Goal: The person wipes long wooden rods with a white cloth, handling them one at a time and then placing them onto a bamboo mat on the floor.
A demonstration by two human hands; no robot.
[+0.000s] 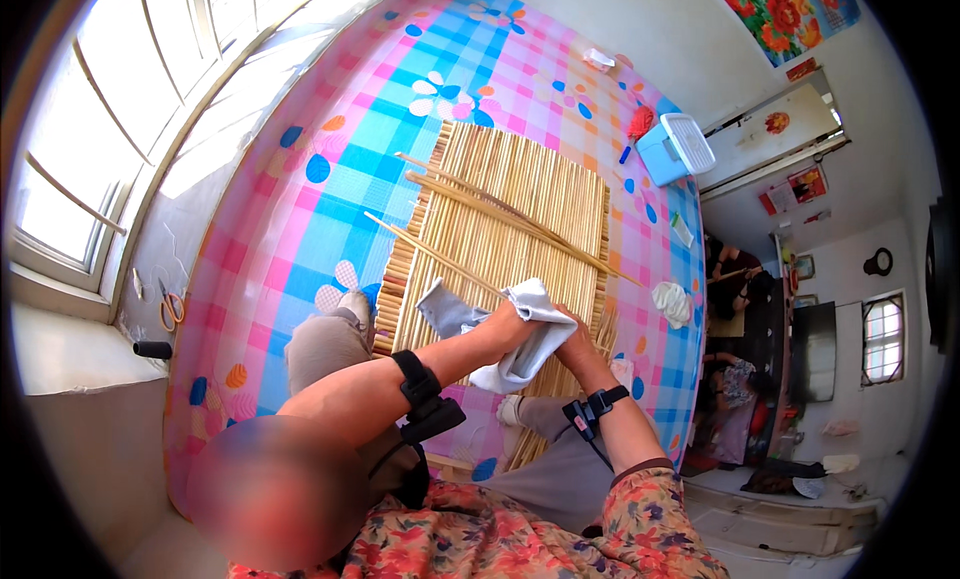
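Observation:
A light grey-white cloth [528,357] is bunched between my two hands, above a mat [510,194] of straw-coloured stalks laid side by side. My left hand [508,329] is closed on the cloth, which covers some of its fingers. Close beside it, my right hand [574,341] grips the cloth's other side, fingers mostly hidden. One thin stalk [430,251] slants across the mat and ends at the cloth; whether it is held inside cannot be seen. Further off, several longer loose stalks [500,211] lie diagonally over the mat.
The mat rests on a checked pink-and-blue sheet [370,129]. A light-blue lidded bin [668,151], red string [641,122] and a white crumpled cloth [671,304] lie to the right. Scissors [171,307] and a black roll [152,350] are on the left sill. People [730,379] sit at far right.

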